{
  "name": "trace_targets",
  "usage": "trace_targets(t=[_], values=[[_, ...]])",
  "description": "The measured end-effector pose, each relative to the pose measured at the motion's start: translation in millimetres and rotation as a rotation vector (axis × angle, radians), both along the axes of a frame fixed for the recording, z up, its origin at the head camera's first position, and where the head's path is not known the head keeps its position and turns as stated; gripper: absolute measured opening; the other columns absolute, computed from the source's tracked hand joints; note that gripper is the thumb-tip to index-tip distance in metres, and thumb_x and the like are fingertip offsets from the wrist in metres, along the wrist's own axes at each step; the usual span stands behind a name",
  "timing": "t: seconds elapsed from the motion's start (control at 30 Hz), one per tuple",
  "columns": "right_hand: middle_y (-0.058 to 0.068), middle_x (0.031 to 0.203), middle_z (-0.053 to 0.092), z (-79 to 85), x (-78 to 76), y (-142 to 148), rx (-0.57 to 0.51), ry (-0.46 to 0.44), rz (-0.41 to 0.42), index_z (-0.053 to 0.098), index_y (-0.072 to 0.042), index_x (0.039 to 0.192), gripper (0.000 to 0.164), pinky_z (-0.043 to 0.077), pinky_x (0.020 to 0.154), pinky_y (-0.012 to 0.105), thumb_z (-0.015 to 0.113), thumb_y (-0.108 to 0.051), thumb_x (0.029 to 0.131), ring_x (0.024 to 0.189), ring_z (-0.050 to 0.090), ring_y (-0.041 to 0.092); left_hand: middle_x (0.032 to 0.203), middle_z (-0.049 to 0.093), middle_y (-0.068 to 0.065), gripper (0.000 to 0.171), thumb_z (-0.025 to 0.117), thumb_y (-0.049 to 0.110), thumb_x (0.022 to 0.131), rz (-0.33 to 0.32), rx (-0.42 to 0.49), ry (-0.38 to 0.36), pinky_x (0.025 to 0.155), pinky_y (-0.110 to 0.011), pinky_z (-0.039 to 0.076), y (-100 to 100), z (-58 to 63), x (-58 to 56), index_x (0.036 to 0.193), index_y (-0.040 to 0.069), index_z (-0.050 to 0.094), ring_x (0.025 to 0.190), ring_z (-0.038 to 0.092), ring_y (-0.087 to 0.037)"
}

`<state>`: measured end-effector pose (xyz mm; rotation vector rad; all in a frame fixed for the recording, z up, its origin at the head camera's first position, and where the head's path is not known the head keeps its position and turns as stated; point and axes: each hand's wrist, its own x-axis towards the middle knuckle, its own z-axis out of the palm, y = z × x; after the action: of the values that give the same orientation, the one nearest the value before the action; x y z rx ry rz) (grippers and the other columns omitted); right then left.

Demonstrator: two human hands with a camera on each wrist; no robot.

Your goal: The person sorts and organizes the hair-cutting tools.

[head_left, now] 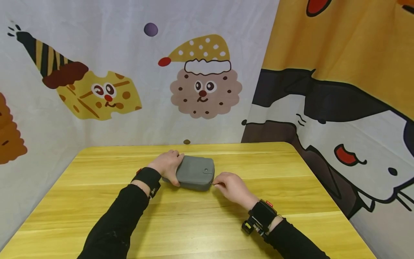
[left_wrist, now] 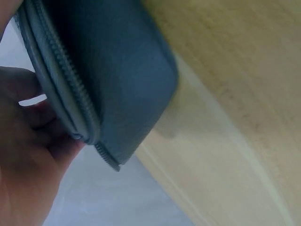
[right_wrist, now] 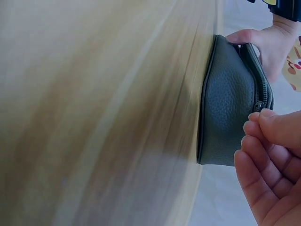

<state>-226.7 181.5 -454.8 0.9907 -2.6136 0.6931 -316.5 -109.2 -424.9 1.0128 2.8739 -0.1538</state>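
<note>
A grey zippered pouch (head_left: 195,171) with a small snap tab lies on the table. My left hand (head_left: 167,166) grips its left end, the thumb along the front side and the fingers over the top. At the front right corner my right hand (head_left: 233,187) pinches the zipper pull (right_wrist: 258,107) between thumb and forefinger. The zipper teeth (left_wrist: 70,70) stand parted along the pouch's left end, and a narrow gap shows behind the pull in the right wrist view. What lies inside the pouch is hidden.
The wooden table (head_left: 200,223) has a pale yellow grain and rounded far corners. Behind it hangs a white curtain (head_left: 123,21) with cartoon food prints; a yellow and black printed curtain (head_left: 339,54) covers the right side. Both wrists wear black straps with devices.
</note>
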Motion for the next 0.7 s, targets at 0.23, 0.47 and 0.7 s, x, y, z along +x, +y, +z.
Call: trace_targets(t=[0.23,0.47,0.7], values=[[-0.001,0.088,0.068,1.6,-0.6,2.6,-0.023,0.018,-0.016,0.075,-0.008,0.091,0.005,0.053,0.072,0.029,0.074,-0.005,0.088,0.079,0.064,0.015,0.142,0.045,-0.022,0.118,0.083,0.061,0.065,0.04,0.016,-0.071,0.103,-0.048,0.042,2.5,5.0,0.9,0.151,-0.001,0.034,0.128,0.045,-0.039],[-0.001,0.088,0.069,1.8,4.0,-4.8,0.004,0.018,-0.017,0.076,-0.009,0.092,0.006,0.054,0.073,0.029,0.076,-0.006,0.087,0.08,0.065,0.015,0.143,0.044,-0.021,0.119,0.083,0.063,0.064,0.038,-0.013,-0.043,0.104,-0.048,0.041,3.4,5.1,0.5,0.152,-0.001,0.033,0.13,0.043,-0.039],[-0.001,0.087,0.069,3.0,10.7,-17.1,0.023,0.012,-0.031,0.076,-0.012,0.093,0.006,0.053,0.07,0.027,0.076,-0.009,0.088,0.078,0.064,0.013,0.142,0.044,-0.022,0.121,0.083,0.064,0.064,0.038,-0.04,-0.037,0.104,-0.048,0.041,3.2,4.6,-1.2,0.152,-0.001,0.033,0.13,0.043,-0.039]])
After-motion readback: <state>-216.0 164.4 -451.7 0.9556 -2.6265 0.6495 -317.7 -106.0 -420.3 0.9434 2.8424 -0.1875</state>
